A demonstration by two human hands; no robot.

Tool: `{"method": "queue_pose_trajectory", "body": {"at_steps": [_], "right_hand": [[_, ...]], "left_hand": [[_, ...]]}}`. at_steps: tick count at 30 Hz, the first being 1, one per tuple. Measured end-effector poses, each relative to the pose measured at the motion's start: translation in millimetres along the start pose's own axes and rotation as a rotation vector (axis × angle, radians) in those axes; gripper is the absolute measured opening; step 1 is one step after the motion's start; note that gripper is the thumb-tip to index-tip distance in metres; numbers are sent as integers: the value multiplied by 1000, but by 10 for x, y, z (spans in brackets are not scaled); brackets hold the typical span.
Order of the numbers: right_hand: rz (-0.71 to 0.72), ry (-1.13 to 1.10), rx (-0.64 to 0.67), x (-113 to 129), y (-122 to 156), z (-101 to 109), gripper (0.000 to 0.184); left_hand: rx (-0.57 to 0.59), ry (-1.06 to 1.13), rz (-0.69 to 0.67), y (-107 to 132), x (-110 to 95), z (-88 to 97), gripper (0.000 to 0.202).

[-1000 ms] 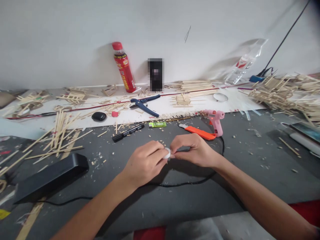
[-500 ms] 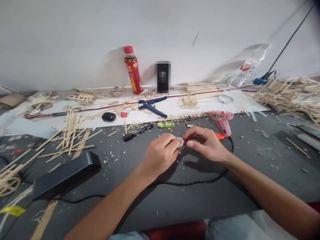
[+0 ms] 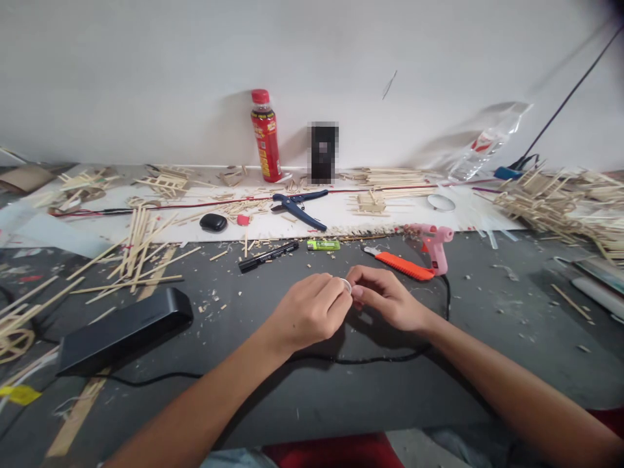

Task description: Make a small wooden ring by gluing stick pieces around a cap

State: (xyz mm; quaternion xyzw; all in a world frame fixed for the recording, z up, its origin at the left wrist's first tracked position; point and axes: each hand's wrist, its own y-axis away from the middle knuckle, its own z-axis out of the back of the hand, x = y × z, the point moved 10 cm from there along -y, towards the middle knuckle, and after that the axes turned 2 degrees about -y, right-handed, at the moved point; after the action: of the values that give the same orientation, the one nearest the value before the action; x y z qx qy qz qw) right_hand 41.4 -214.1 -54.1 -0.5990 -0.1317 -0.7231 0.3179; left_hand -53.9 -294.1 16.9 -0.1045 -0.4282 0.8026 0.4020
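Note:
My left hand [image 3: 314,305] is closed around a small white ring [image 3: 346,285], like a narrow roll; its fingers cover most of it. Thumb and fingertips of my right hand [image 3: 390,300] are pinched together at the ring's right edge, and what lies between those tips is largely hidden. Both hands are held over the dark grey tabletop [image 3: 370,396]. Just beyond the right hand lies an orange-handled utility knife [image 3: 404,265]. A pink glue gun [image 3: 436,247] stands behind the knife's handle end. A green lighter [image 3: 323,245] and a black marker [image 3: 268,257] lie farther back.
Blue cutters [image 3: 299,208], a red bottle [image 3: 266,140] and a silver ring [image 3: 441,203] are on the white board. Loose wooden sticks [image 3: 139,250] and a black box-like device [image 3: 127,331] occupy the left. A black cable [image 3: 351,360] runs across the table. Wooden frames [image 3: 556,201] crowd the right.
Both hands have come slightly closer to me, the right also moving left, and closer together. The right fingertips have closed in at the white ring. The orange knife is now uncovered.

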Motion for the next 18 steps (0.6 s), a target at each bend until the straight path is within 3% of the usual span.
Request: {"method": "queue_pose_trajectory", "body": {"at_steps": [10,18], "right_hand": [[-19,-20,45,-85,-55,-62,41],[-106,0,-11,-43,-45,-89,28]], "left_hand": [[51,-26,-16,29,-4,-42,34],[67,-25,16,46,-38,-36,39]]}}
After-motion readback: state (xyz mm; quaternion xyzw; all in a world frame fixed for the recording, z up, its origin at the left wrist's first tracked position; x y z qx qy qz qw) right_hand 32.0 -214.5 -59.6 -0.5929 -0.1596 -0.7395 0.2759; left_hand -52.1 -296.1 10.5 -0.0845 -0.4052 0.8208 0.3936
